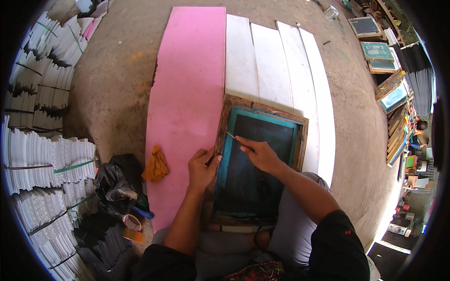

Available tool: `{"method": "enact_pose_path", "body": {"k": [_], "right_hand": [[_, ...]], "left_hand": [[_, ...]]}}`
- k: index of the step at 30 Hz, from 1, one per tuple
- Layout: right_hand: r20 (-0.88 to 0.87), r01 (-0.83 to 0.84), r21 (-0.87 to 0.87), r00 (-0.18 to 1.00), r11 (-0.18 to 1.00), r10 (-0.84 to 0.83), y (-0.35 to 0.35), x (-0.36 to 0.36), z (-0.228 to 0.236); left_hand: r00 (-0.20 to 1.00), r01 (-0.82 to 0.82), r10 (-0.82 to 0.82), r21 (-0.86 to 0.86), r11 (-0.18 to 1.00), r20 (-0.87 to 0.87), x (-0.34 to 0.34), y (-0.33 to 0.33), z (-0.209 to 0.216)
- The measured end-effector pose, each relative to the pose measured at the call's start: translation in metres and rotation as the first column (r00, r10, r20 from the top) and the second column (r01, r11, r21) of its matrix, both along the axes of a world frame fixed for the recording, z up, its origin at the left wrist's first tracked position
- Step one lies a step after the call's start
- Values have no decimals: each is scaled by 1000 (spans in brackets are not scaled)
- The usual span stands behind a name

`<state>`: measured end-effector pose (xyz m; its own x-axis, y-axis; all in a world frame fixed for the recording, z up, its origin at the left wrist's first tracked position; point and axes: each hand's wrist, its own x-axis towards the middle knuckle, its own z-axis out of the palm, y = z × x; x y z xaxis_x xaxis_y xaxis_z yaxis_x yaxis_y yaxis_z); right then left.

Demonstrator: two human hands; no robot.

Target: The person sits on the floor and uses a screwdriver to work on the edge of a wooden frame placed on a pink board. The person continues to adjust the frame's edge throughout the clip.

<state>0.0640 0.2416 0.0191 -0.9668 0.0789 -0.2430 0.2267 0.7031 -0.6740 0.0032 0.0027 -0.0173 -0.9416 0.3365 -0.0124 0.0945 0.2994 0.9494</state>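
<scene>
A wooden screen-printing frame (303, 145) with dark mesh and a teal border leans over my lap, its far end on the white boards. Along its left side, my left hand (201, 169) is closed round the wooden edge. My right hand (260, 155) hovers over the mesh, fingers pinched on a thin, light-coloured stick (230, 135). The tip of that stick meets the teal border near the upper left of the mesh. Whether it carries bristles is too small to tell.
A long pink board (190, 70) and several white boards (269, 61) lie ahead. An orange cloth (155, 165) rests on the pink one. At left are bundled white stacks (72, 157), a black plastic bag (117, 180) and a tape roll (132, 221). More screen frames (377, 51) stand at right.
</scene>
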Motion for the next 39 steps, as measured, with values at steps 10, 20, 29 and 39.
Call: {"method": "enact_pose_path", "body": {"k": [10,20,29,39], "right_hand": [[150,-89,82,986,993,76,9,-16,19],[265,-226,387,956,894,127,-4,-27,48],[384,132,-455,922,881,60,34,-30,1],[557,292,-553,826,781,86,46,-45,21]], "left_hand": [[1000,3,-3,-12,1000,-3,0,-5,-3],[1000,-10,10,56,998,-3,0,-7,-5],[999,16,-18,45,999,47,-1,-4,0],[995,45,-47,18,999,92,-2,-6,5]]}}
